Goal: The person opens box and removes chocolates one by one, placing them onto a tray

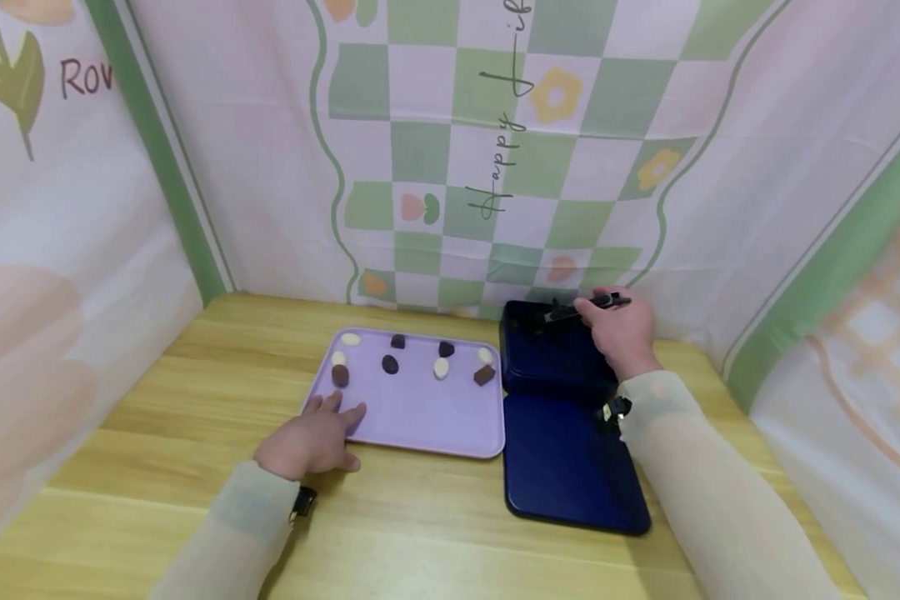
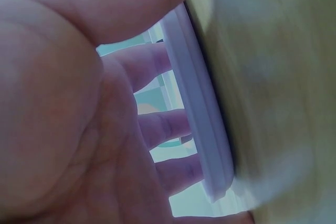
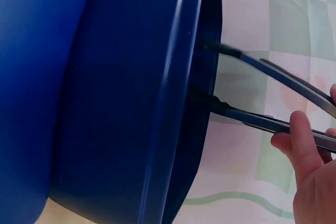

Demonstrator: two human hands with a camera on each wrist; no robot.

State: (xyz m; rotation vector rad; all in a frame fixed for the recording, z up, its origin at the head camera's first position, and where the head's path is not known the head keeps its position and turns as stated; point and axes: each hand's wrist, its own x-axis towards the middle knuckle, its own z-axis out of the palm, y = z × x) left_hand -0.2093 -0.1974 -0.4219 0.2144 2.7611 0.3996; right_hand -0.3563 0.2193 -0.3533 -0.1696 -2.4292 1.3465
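Observation:
My right hand [image 1: 624,333] grips a pair of dark tongs [image 1: 565,314] above the deep navy box [image 1: 551,379]. In the right wrist view, the two arms of the tongs [image 3: 286,125] stand apart, and their black tips reach past the rim into the box, whose inside is mostly hidden in shadow. My left hand [image 1: 307,442] lies at the near left corner of a lilac tray [image 1: 420,421], fingers spread over its rim. Several small white, brown and near-black pieces lie on the tray, among them a dark oval [image 1: 390,364] and a brown block [image 1: 483,375].
A flat navy lid [image 1: 570,467] lies in front of the box, under my right forearm. Tray, box and lid sit close together on a wooden table [image 1: 412,525]. A patterned cloth [image 1: 427,150] hangs right behind the box, with more cloth on both sides.

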